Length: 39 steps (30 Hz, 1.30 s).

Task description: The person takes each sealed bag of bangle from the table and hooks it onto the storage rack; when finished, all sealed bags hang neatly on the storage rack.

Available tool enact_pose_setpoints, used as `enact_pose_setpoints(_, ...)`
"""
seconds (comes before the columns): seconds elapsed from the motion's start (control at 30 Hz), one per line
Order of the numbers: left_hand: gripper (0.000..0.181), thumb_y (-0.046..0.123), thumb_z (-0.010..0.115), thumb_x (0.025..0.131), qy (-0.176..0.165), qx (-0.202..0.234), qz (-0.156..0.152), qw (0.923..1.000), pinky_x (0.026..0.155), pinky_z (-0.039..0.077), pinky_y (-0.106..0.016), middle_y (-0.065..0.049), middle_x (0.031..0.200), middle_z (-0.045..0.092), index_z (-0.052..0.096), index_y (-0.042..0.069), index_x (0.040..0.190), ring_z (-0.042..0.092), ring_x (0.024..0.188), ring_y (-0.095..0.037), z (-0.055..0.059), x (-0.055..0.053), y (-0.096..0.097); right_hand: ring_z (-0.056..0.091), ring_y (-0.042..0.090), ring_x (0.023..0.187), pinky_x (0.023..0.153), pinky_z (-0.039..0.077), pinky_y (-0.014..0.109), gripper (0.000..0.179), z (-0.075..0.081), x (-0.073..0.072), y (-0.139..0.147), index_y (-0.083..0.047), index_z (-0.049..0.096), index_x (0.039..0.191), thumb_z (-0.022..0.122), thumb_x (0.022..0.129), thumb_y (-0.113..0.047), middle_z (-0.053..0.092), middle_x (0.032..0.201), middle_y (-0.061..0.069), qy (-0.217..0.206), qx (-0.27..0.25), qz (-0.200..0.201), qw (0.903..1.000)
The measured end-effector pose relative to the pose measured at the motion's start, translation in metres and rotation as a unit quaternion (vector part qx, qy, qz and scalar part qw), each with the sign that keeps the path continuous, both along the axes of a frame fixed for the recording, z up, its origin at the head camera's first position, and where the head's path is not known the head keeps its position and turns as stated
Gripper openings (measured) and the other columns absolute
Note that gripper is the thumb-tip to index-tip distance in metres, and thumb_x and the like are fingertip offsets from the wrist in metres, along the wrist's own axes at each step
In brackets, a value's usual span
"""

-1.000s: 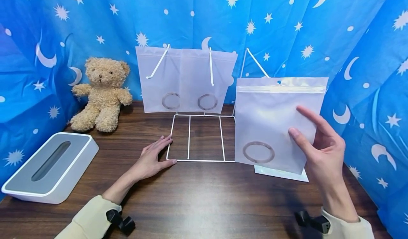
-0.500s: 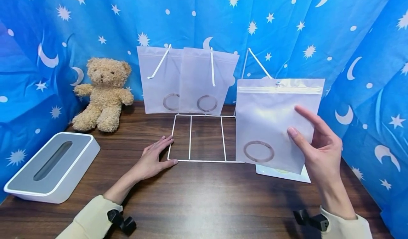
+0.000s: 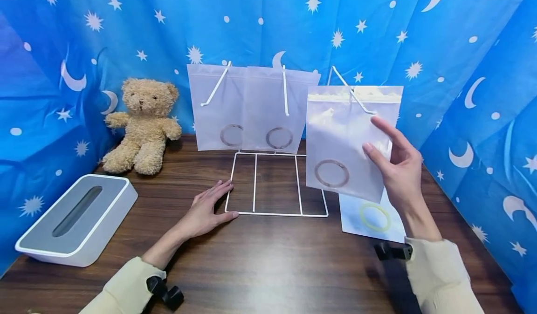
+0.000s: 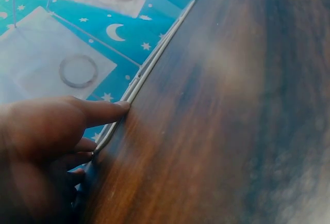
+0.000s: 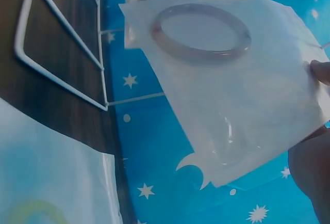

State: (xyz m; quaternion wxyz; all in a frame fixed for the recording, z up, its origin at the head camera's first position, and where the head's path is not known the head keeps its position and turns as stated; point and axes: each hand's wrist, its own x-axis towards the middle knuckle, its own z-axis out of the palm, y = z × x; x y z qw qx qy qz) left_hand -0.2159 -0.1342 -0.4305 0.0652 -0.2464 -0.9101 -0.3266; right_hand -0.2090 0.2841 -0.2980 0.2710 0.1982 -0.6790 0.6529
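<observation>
My right hand (image 3: 398, 169) pinches the right edge of a translucent zip bag (image 3: 341, 134) between thumb and fingers. A brownish bangle (image 3: 331, 173) lies in the bag's lower left. The right hook (image 3: 361, 100) of a white wire rack (image 3: 277, 215) passes through at the bag's top, its tip in front of the bag. My left hand (image 3: 205, 211) rests at the rack's front left corner, thumb on the front wire (image 4: 136, 87) and fingers at the side wire. Two similar bags (image 3: 218, 90) (image 3: 262, 95) hang from the other hooks, each with a brownish bangle.
Another bag (image 3: 350, 216) with a yellow bangle (image 3: 375, 217) lies on the wooden table (image 3: 268, 267) below the right hand. A teddy bear (image 3: 147, 118) sits at the back left, behind a grey-topped tissue box (image 3: 77, 216). Blue star-patterned cloth (image 3: 302, 20) surrounds the table.
My right hand has moved the bag away from me, up and slightly left, onto the right hook. More of the bag with the yellow bangle shows. The left hand stays at the rack.
</observation>
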Motion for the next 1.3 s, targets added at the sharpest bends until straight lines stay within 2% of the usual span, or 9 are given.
enact_pose_setpoints(0.13, 0.076, 0.039, 0.076, 0.084, -0.001, -0.001, -0.001, 1.0, 0.105, 0.019, -0.06, -0.011, 0.153, 0.039, 0.046, 0.004, 0.145, 0.026, 0.144, -0.032, -0.002, 0.0, 0.003, 0.061, 0.025, 0.109, 0.075, 0.055, 0.025, 0.053, 0.004, -0.026, 0.001, -0.009, 0.059, 0.137, 0.07, 0.087, 0.005, 0.052, 0.14, 0.012, -0.011, 0.004, 0.002, 0.9999)
enact_pose_setpoints(0.23, 0.077, 0.04, 0.076, 0.084, -0.007, 0.002, -0.003, 1.0, 0.106, 0.019, -0.059, -0.01, 0.153, 0.038, 0.046, 0.005, 0.145, 0.025, 0.144, -0.031, -0.002, 0.001, 0.004, 0.066, 0.022, 0.101, 0.071, 0.055, 0.025, 0.054, 0.007, -0.04, 0.002, -0.014, 0.059, 0.137, 0.072, 0.087, 0.001, 0.055, 0.135, 0.012, -0.027, 0.016, -0.008, 0.9995)
enact_pose_setpoints(0.47, 0.077, 0.04, 0.076, 0.084, -0.004, 0.003, 0.0, 1.0, 0.105, 0.02, -0.06, -0.011, 0.152, 0.039, 0.047, 0.004, 0.145, 0.026, 0.143, -0.032, -0.002, 0.003, 0.004, 0.067, 0.018, 0.099, 0.07, 0.055, 0.024, 0.055, 0.012, -0.061, -0.002, -0.019, 0.06, 0.137, 0.074, 0.086, -0.004, 0.057, 0.132, 0.011, -0.05, 0.016, -0.012, 0.9986)
enact_pose_setpoints(0.6, 0.077, 0.04, 0.076, 0.084, -0.007, 0.003, 0.0, 1.0, 0.105, 0.019, -0.059, -0.011, 0.153, 0.038, 0.046, 0.004, 0.145, 0.025, 0.144, -0.031, -0.001, 0.004, 0.004, 0.068, 0.016, 0.096, 0.07, 0.055, 0.024, 0.054, 0.01, -0.065, -0.002, -0.018, 0.061, 0.136, 0.074, 0.086, -0.004, 0.058, 0.131, 0.012, -0.057, 0.003, -0.01, 0.9983)
enact_pose_setpoints(0.77, 0.076, 0.039, 0.076, 0.085, -0.01, 0.003, 0.002, 0.9999, 0.105, 0.019, -0.058, -0.011, 0.153, 0.038, 0.046, 0.005, 0.145, 0.025, 0.144, -0.031, 0.001, 0.004, 0.004, 0.068, 0.015, 0.097, 0.073, 0.055, 0.024, 0.053, 0.005, -0.067, -0.001, -0.021, 0.059, 0.138, 0.072, 0.089, -0.007, 0.055, 0.135, 0.011, -0.064, 0.03, -0.028, 0.9971)
enact_pose_setpoints(1.03, 0.076, 0.039, 0.076, 0.084, -0.008, 0.003, 0.003, 1.0, 0.106, 0.019, -0.058, -0.01, 0.153, 0.038, 0.046, 0.005, 0.145, 0.025, 0.144, -0.03, 0.002, 0.002, 0.002, 0.064, 0.025, 0.109, 0.079, 0.054, 0.032, 0.054, 0.002, -0.07, -0.001, -0.02, 0.057, 0.139, 0.069, 0.09, -0.003, 0.05, 0.14, 0.009, -0.059, 0.041, -0.018, 0.9972)
enact_pose_setpoints(1.17, 0.076, 0.039, 0.076, 0.084, -0.005, 0.0, 0.004, 1.0, 0.105, 0.019, -0.059, -0.011, 0.153, 0.038, 0.046, 0.005, 0.145, 0.025, 0.144, -0.031, 0.002, 0.001, 0.001, 0.061, 0.03, 0.115, 0.088, 0.052, 0.039, 0.054, -0.002, -0.07, -0.001, -0.02, 0.055, 0.141, 0.068, 0.091, -0.003, 0.047, 0.143, 0.006, -0.061, 0.06, -0.026, 0.996)
enact_pose_setpoints(1.3, 0.076, 0.038, 0.077, 0.084, 0.0, 0.001, 0.007, 1.0, 0.105, 0.02, -0.059, -0.011, 0.152, 0.039, 0.047, 0.004, 0.144, 0.026, 0.143, -0.031, 0.001, 0.0, 0.0, 0.055, 0.032, 0.123, 0.097, 0.047, 0.037, 0.053, -0.009, -0.067, 0.002, -0.017, 0.052, 0.143, 0.066, 0.093, -0.005, 0.043, 0.148, 0.003, -0.062, 0.098, -0.054, 0.9918)
